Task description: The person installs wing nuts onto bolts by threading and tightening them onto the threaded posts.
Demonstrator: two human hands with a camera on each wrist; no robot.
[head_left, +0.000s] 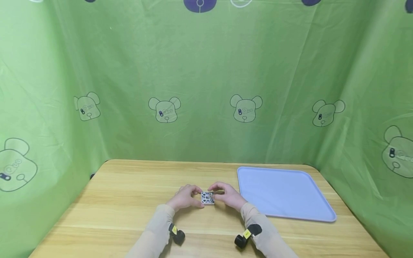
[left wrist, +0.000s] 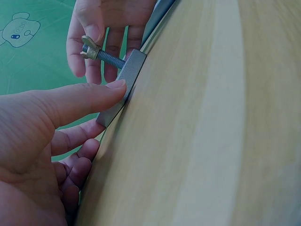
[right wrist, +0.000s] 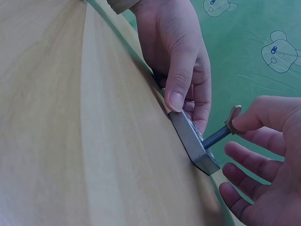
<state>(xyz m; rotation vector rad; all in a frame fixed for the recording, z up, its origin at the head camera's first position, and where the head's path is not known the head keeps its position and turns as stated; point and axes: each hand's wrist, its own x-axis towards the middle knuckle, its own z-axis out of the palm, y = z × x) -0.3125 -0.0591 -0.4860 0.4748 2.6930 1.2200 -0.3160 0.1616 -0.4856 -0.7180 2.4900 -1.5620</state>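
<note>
A small square metal block (head_left: 207, 198) with round holes in its top lies on the wooden table between both hands. My left hand (head_left: 185, 197) holds it at the left side, thumb on the near face and fingers behind. From the block's right end rises a threaded bolt (right wrist: 216, 136), upright from its top face. A brass-coloured wing nut (left wrist: 91, 48) sits near the bolt's upper end. My right hand (head_left: 229, 196) pinches the wing nut with thumb and index finger, its other fingers loosely bent beside the block.
A light blue tray (head_left: 284, 193) lies on the table (head_left: 135, 193) to the right, close by the right wrist. Green curtains (head_left: 206, 71) with bear-head prints hang behind the table and along both sides.
</note>
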